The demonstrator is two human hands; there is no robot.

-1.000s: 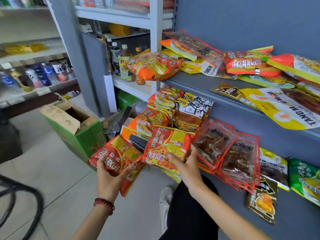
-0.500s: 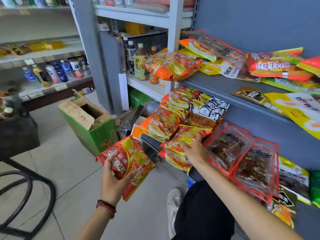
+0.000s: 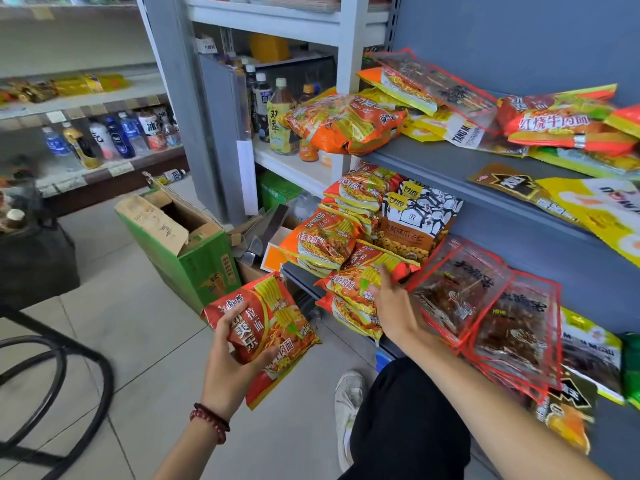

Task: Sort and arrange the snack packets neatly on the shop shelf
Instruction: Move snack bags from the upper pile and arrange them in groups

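My left hand (image 3: 231, 355) grips a small stack of red and orange noodle packets (image 3: 268, 323) in front of the lower grey shelf (image 3: 304, 282). My right hand (image 3: 391, 306) rests with relaxed fingers on the top orange noodle packet (image 3: 356, 282) of a pile at the shelf's left end. Behind that pile lean more noodle packets (image 3: 329, 237) and a black-and-white seed bag (image 3: 415, 220). Clear red-edged dried meat packets (image 3: 485, 313) lie to the right of my right hand.
The upper shelf (image 3: 433, 164) carries loose orange, red and yellow packets (image 3: 346, 123). An open green cardboard box (image 3: 187, 251) stands on the tiled floor at the left, with bottles (image 3: 277, 119) on the white shelf behind. A black chair frame (image 3: 52, 375) is at the lower left.
My right hand laid an orange noodle packet it was holding onto the pile on the lower shelf and now rests on it. My left hand kept its packets.
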